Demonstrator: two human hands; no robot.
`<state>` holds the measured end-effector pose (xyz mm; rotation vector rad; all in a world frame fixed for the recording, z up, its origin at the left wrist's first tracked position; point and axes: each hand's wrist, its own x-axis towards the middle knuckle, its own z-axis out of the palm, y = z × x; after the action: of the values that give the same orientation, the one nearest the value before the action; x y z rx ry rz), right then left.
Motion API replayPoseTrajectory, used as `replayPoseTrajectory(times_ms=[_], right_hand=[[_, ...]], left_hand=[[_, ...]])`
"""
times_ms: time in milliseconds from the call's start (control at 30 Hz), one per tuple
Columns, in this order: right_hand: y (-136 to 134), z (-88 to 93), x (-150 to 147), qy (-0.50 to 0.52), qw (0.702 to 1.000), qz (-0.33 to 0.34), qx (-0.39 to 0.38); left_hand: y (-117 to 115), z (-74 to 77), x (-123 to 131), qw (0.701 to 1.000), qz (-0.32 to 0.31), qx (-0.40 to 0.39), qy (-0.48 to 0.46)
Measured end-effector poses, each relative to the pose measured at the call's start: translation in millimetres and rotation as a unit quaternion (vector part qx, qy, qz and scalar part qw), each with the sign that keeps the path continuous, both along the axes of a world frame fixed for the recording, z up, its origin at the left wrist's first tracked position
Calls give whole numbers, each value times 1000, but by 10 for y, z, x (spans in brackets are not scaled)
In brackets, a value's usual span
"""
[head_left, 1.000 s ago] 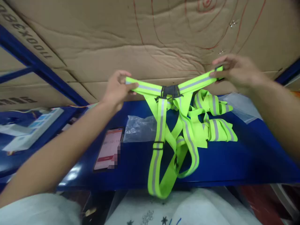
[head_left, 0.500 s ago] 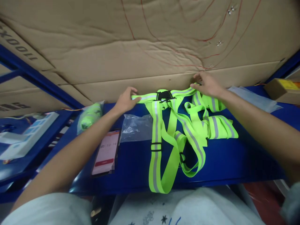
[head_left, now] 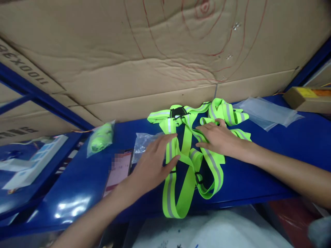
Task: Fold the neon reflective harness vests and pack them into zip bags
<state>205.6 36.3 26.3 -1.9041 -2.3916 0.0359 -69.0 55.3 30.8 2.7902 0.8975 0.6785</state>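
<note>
left hand (head_left: pixel 152 165): flat, fingers spread, pressing on harness (head_left: pixel 186 151); right hand (head_left: pixel 219 139): flat on harness straps, nothing gripped
table (head_left: pixel 271 155): blue

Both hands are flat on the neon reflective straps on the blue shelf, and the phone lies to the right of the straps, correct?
Not quite. The phone lies to the left of the straps, beside the left hand, as the head view shows. The rest holds: the left hand and the right hand rest flat on the straps on the blue shelf.
</note>
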Motion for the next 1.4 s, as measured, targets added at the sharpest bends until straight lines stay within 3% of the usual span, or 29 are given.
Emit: replayPoseTrajectory(times_ms=[200, 333, 533, 733, 867, 1033, 1267, 1400], right_hand=[[-137, -99, -127, 9, 999, 11, 51], [-286, -217, -155, 49, 996, 41, 68], [-380, -295, -132, 129, 988, 56, 56], [-492, -100, -119, 188, 976, 110, 18], [-499, -4, -85, 146, 978, 152, -5], [-460, -104, -68, 96, 972, 214, 33], [-461, -121, -96, 76, 969, 233, 38], [-489, -87, -91, 76, 969, 237, -8]], left_hand=[[335, -138, 430, 993, -59, 65, 73], [465, -118, 505, 972, -92, 134, 169], [359, -75, 455, 963, -77, 126, 226], [290, -176, 475, 958, -86, 77, 262], [290, -216, 443, 957, -81, 77, 267], [294, -236, 428, 958, -80, 86, 263], [287, -255, 446, 959, -70, 87, 262], [277, -236, 457, 959, -69, 84, 261]])
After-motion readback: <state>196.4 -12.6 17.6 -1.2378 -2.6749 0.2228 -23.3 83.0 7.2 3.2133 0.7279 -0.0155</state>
